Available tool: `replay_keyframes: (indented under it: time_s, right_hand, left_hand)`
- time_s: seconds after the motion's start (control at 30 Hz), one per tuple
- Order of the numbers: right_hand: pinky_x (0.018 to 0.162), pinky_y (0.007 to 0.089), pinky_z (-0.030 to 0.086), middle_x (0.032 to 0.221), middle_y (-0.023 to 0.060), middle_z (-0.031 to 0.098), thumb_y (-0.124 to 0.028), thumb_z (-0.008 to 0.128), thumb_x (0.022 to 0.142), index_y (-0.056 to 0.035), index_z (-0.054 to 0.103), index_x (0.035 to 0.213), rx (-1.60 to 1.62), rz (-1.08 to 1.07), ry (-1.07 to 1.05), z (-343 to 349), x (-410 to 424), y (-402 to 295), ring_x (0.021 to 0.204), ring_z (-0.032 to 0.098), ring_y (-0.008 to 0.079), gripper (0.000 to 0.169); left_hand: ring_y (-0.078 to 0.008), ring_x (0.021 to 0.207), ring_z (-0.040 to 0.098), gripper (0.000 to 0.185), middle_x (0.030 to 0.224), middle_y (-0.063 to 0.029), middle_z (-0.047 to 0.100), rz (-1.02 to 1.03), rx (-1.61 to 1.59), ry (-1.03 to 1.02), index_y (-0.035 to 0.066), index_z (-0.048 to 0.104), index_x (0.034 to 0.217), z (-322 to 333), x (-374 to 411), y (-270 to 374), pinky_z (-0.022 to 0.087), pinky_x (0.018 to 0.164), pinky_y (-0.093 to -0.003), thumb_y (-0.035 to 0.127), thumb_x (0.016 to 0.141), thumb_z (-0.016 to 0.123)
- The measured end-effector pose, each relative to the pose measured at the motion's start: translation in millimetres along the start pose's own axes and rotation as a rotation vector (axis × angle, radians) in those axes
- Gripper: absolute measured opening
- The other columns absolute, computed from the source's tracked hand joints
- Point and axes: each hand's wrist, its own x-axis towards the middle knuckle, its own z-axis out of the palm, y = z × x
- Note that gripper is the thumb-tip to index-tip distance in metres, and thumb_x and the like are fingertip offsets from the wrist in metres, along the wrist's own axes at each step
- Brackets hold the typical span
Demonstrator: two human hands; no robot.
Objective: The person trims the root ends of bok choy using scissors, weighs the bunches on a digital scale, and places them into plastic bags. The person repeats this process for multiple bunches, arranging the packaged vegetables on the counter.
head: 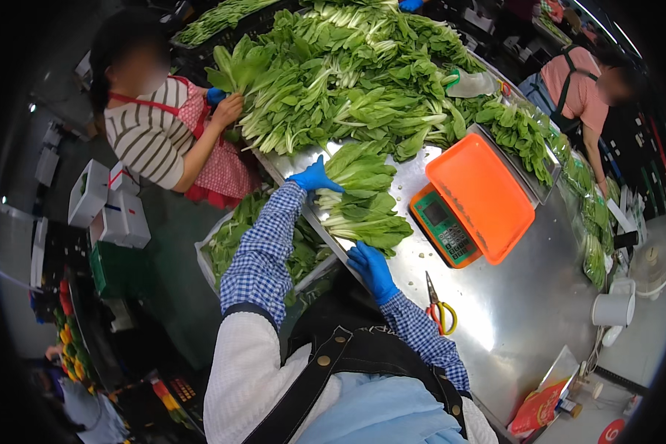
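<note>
A bundle of leafy greens (361,194) with pale stems lies on the stainless steel table (510,294) in front of me. At its upper stem side is my left hand (315,176) in a blue glove, thumb and fingers spread wide against the stems. My right hand (373,272), also gloved, rests at the lower edge of the bundle by the table rim, its fingers loosely bent and nothing visible in them. Right of the bundle stands a digital scale (444,225) with an orange tray (480,197). Scissors (438,311) with red and yellow handles lie near my right forearm.
A large heap of greens (355,83) covers the table's far part. A co-worker (166,127) at the left holds greens; another person (574,89) bends at the right. Below the table's left edge sits a container of greens (222,244). Bagged greens (591,222) line the right edge.
</note>
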Motion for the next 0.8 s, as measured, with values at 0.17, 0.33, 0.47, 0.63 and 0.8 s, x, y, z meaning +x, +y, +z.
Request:
replay_keyframes:
  time_s: [0.17,0.33,0.47,0.63,0.8]
  right_hand:
    - [0.082,0.0336,0.046,0.107,0.0084,0.054,-0.021,0.059,0.084,-0.0009,0.048,0.108,-0.038,-0.084,0.279,37,40,-3,0.097,0.055,0.0189,0.033]
    - [0.074,0.0298,0.047,0.103,0.0068,0.056,-0.022,0.065,0.079,-0.0026,0.047,0.113,-0.183,-0.327,0.382,42,92,11,0.091,0.057,0.0164,0.043]
    - [0.073,0.031,0.048,0.105,0.0074,0.056,-0.022,0.066,0.078,-0.0018,0.045,0.117,-0.147,-0.374,0.425,52,103,5,0.088,0.057,0.0171,0.049]
    - [0.084,0.0291,0.044,0.114,0.0097,0.052,-0.021,0.065,0.078,0.0005,0.04,0.122,-0.09,-0.453,0.442,62,96,-8,0.098,0.053,0.0195,0.055]
    - [0.088,0.03,0.042,0.118,0.0113,0.051,-0.02,0.063,0.08,0.0019,0.039,0.123,-0.238,-0.462,0.41,45,95,-10,0.103,0.051,0.0202,0.055]
  left_hand:
    - [-0.0336,0.115,0.043,0.117,0.126,-0.0291,0.038,0.048,-0.036,-0.227,-0.013,0.024,0.128,-15,0,15,0.035,0.098,-0.0349,0.051,0.049,0.08]
    - [-0.0254,0.112,0.047,0.073,0.125,-0.0149,0.048,0.337,-0.294,-0.46,0.001,0.039,0.127,0,0,9,0.036,0.098,-0.0316,0.027,0.068,0.074]
    - [-0.0225,0.116,0.043,0.077,0.128,-0.0144,0.044,0.444,-0.37,-0.497,0.0,0.033,0.13,6,-5,9,0.034,0.1,-0.0318,0.023,0.069,0.074]
    - [-0.022,0.117,0.042,0.074,0.128,-0.0139,0.044,0.271,-0.587,-0.598,-0.001,0.03,0.132,7,-24,26,0.033,0.1,-0.0312,0.024,0.074,0.069]
    - [-0.0201,0.117,0.042,0.074,0.128,-0.0124,0.043,0.144,-0.663,-0.566,0.001,0.03,0.132,15,-48,32,0.032,0.1,-0.0306,0.022,0.074,0.07]
